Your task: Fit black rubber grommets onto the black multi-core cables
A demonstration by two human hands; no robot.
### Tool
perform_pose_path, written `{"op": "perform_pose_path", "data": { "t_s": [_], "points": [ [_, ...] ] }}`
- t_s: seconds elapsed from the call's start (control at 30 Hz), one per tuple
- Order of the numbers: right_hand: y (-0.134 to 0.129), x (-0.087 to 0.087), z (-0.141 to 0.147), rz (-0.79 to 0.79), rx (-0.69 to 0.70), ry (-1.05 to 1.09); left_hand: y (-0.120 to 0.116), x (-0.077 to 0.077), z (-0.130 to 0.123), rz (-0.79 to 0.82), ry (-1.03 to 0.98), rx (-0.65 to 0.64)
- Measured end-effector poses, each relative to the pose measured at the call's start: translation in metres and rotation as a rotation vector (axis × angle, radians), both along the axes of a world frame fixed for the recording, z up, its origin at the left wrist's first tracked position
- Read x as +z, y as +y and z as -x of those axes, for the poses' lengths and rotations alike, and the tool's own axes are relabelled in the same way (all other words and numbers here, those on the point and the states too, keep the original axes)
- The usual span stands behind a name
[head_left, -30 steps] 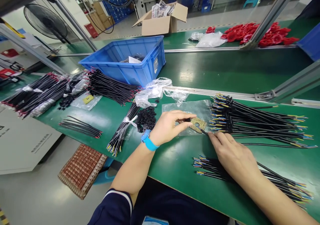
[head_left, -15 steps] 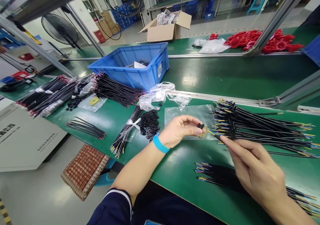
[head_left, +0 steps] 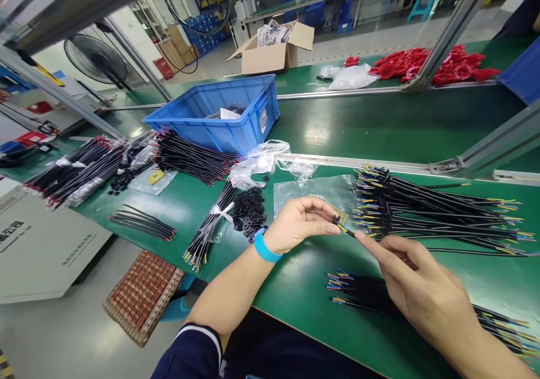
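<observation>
My left hand [head_left: 310, 221], wearing a blue wristband, pinches a small black plastic clip [head_left: 336, 220] between thumb and fingers. My right hand [head_left: 422, 283] is closed on a black cable [head_left: 348, 231], whose bared coloured wires meet the clip; I cannot tell how far in they sit. Behind the left fingers lies a clear plastic bag [head_left: 291, 190] with small brass-coloured parts [head_left: 340, 215]. A pile of black clips [head_left: 248, 210] rests left of the hand. Cables with black clips on them [head_left: 405, 204] lie beyond my right hand, and a bundle of black cables [head_left: 363, 294] lies partly under it.
A blue bin [head_left: 219, 109] stands at the back beside black cables with red ends [head_left: 194, 157]. A tied cable bundle [head_left: 211, 221] lies near the loose clips. Metal frame posts [head_left: 455, 30] rise at the right, and a stool with a woven seat [head_left: 143, 297] is at left.
My right hand has moved left, bringing the cable's wire ends up to the clip in my left hand. The view has shifted slightly.
</observation>
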State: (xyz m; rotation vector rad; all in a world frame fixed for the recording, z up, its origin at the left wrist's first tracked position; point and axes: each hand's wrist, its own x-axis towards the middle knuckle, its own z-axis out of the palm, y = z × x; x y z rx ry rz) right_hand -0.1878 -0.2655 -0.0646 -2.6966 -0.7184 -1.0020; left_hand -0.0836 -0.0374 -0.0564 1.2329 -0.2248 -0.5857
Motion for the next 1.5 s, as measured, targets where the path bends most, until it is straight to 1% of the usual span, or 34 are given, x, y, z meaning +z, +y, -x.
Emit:
{"op": "perform_pose_path", "data": {
  "t_s": [0.13,0.23,0.3,0.43,0.5,0.57,0.63,0.7,0.77,0.87,0.93,1.07,1.2,1.27,1.37,1.4,1.43,1.47,1.5],
  "points": [
    [-0.002,0.001,0.004,0.025,-0.022,0.006,0.004,0.006,0.003,-0.119,-0.209,0.048],
    [-0.003,0.001,0.005,0.012,-0.023,-0.016,0.003,0.008,0.005,-0.186,-0.329,0.027],
    [-0.003,0.002,0.006,0.002,-0.013,-0.029,0.000,0.005,0.007,-0.190,-0.332,-0.007],
    [-0.002,0.006,0.006,0.029,-0.020,-0.062,-0.008,-0.004,0.010,-0.148,-0.177,-0.072],
    [-0.002,0.009,0.005,0.031,-0.012,-0.087,-0.011,-0.005,0.012,-0.124,-0.137,-0.099],
    [-0.002,0.010,0.003,0.012,0.018,-0.107,-0.011,-0.003,0.013,-0.102,-0.167,-0.096],
    [-0.002,0.010,0.001,-0.010,0.056,-0.106,-0.010,0.001,0.015,-0.099,-0.244,-0.091],
    [-0.001,0.009,0.000,-0.032,0.084,-0.058,-0.009,0.005,0.017,-0.126,-0.335,-0.087],
    [0.000,0.008,-0.002,-0.088,0.118,0.011,-0.008,0.007,0.018,-0.160,-0.439,-0.088],
    [0.001,0.009,-0.002,-0.193,0.189,0.122,-0.009,0.005,0.020,-0.201,-0.601,-0.092],
    [0.002,0.009,-0.002,-0.240,0.219,0.179,-0.011,0.003,0.020,-0.224,-0.673,-0.096],
    [0.004,0.005,-0.003,-0.302,0.235,0.264,-0.012,0.000,0.021,-0.275,-0.711,-0.113],
    [0.004,0.003,-0.006,-0.336,0.257,0.314,-0.014,-0.001,0.023,-0.270,-0.745,-0.105],
    [0.003,0.005,-0.006,-0.343,0.265,0.315,-0.014,0.000,0.023,-0.250,-0.751,-0.099],
    [0.002,0.011,-0.005,-0.331,0.258,0.292,-0.009,0.004,0.020,-0.210,-0.730,-0.133],
    [0.000,0.013,-0.004,-0.318,0.249,0.277,-0.005,0.007,0.017,-0.201,-0.726,-0.130],
    [-0.002,0.015,-0.004,-0.303,0.232,0.255,0.001,0.009,0.013,-0.195,-0.723,-0.100],
    [-0.005,0.016,-0.004,-0.281,0.208,0.225,0.009,0.012,0.008,-0.195,-0.721,-0.034],
    [-0.010,0.016,-0.006,-0.246,0.175,0.184,0.019,0.014,0.003,-0.198,-0.722,0.070]
  ]
}}
